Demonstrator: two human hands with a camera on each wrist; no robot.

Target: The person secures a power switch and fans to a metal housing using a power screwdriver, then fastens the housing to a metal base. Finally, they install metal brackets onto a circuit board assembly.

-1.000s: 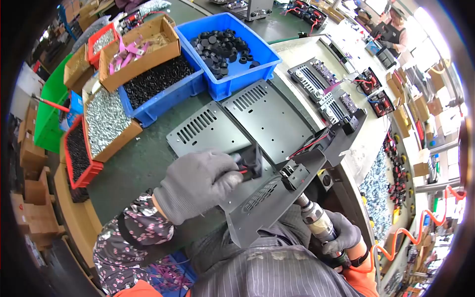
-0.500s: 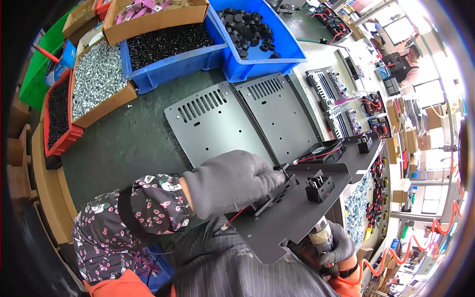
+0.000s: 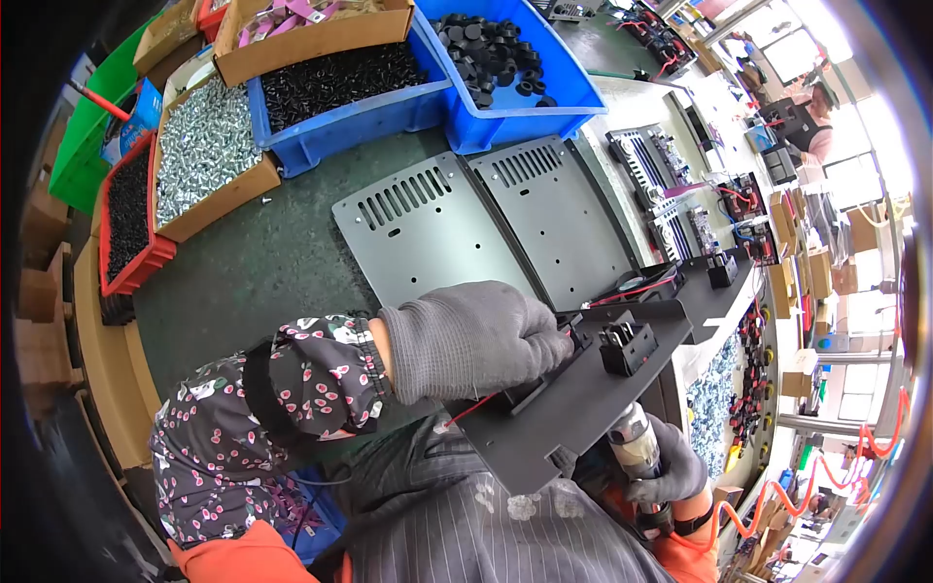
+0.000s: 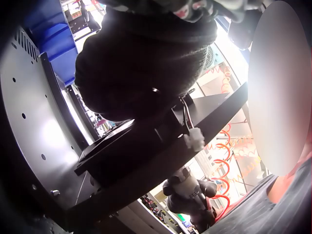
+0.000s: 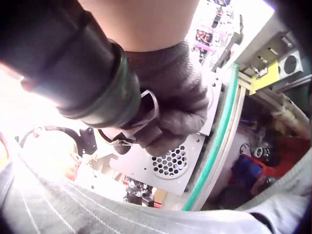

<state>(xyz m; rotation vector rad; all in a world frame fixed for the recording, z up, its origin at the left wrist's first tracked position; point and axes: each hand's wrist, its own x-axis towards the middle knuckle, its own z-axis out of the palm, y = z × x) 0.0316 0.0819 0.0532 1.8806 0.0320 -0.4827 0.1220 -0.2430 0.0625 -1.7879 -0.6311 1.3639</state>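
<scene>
My gloved left hand (image 3: 476, 340) grips a small black fan (image 3: 525, 398) against the upper face of a dark bent metal panel (image 3: 535, 442). In the left wrist view the fan's wire ends in a white connector (image 4: 195, 140) hanging past the panel edge. A black socket (image 3: 627, 348) is fitted in the panel beside my fingers. My gloved right hand (image 3: 675, 462) holds a power screwdriver (image 3: 634, 442) upright under the panel, its tip hidden there. The right wrist view shows fingers wrapped round the tool, near the panel's honeycomb vent (image 5: 170, 163).
Two slotted metal plates (image 3: 437, 228) lie on the green bench (image 3: 243, 301). Behind them stand a blue bin (image 3: 530, 126) of black caps and boxes of screws (image 3: 204, 146). Another panel with a fan (image 3: 646, 282) lies to the right. A coiled orange hose (image 3: 807, 486) hangs at far right.
My left hand has carried the fan rightward from over the plates onto the panel, then stayed there. The panel now lies flatter, with the screwdriver still beneath it. The head view shifted.
</scene>
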